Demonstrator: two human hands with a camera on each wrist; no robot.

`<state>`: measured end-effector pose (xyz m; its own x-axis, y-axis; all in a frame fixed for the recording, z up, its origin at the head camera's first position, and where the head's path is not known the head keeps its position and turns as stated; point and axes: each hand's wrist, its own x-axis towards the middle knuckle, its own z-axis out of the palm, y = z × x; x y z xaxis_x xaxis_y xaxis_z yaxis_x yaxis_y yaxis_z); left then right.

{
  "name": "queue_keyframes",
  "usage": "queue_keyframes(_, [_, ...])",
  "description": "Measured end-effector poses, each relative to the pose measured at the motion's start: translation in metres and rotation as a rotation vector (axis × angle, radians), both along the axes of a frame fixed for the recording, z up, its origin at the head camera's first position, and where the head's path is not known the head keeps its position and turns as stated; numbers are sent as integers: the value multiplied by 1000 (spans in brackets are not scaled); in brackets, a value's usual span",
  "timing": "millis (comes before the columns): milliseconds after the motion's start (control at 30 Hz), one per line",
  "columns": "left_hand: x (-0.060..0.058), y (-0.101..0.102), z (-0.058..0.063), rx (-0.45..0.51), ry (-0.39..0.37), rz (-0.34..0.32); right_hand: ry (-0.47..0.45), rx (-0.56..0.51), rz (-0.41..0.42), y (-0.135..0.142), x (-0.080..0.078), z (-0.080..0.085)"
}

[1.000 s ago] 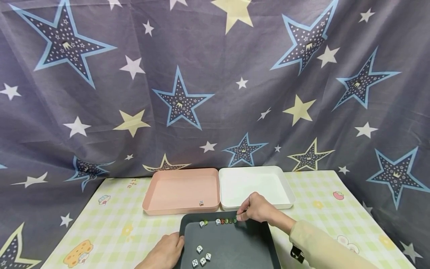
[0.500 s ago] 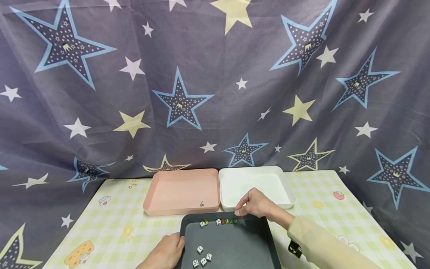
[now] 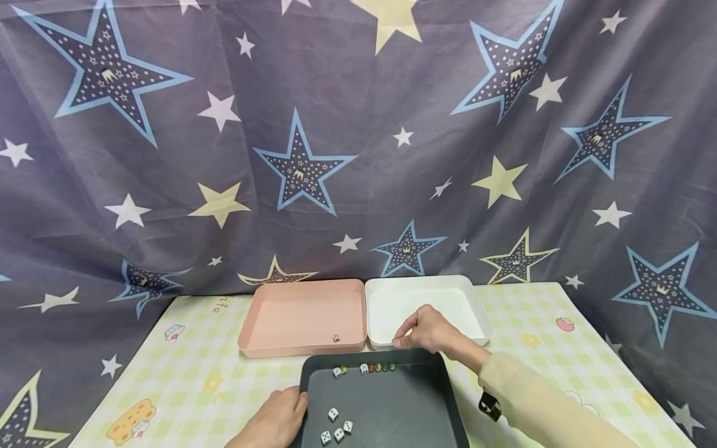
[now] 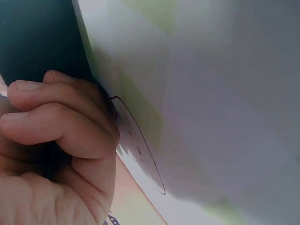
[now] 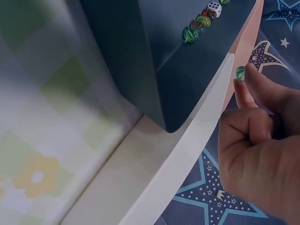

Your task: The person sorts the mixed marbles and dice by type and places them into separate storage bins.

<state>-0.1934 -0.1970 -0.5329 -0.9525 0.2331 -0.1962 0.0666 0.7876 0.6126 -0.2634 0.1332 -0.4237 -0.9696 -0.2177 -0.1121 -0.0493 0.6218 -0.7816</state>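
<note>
My right hand (image 3: 428,330) is above the near edge of the white tray (image 3: 414,298). Between its thumb and fingertip it pinches a green marble (image 5: 240,73), plain in the right wrist view. With curled fingers my left hand (image 3: 274,417) grips the left side of the dark grey tray (image 3: 400,407). Along that tray's far wall lie a die (image 3: 364,368) and several marbles (image 3: 378,368) in a row; another die (image 3: 337,373) sits beside a yellow-green marble (image 3: 343,369). Several white dice (image 3: 338,434) are grouped nearer the front.
Left of the white tray stands a pink tray (image 3: 305,314) with one die (image 3: 336,338) near its front wall. A green checked cloth (image 3: 207,361) covers the table. Behind it hangs a dark star-patterned curtain (image 3: 358,124).
My right hand has lifted from the row of marbles at the grey tray's far wall and moved forward over the white tray's edge. My left hand stays where it was.
</note>
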Motion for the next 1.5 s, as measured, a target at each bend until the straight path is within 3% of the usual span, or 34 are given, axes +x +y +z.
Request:
queue_keyframes(167, [-11,-11,-22,5,15,-20,28,26,-24,1,-5,0])
queue_keyframes(267, [-14,-14,-29,23,28,-29,38,42,-38,1,-7,0])
queue_keyframes(700, [-12,-12,-27,20,43,-27,-12,14,-85,7,-21,-6])
queue_keyframes(1067, [-1,1,-3,-26,8,15,-29,42,-135,16,-35,-7])
queue_keyframes(1500, [15,9,32,-20,16,4,-42,24,-144,19,-44,-17])
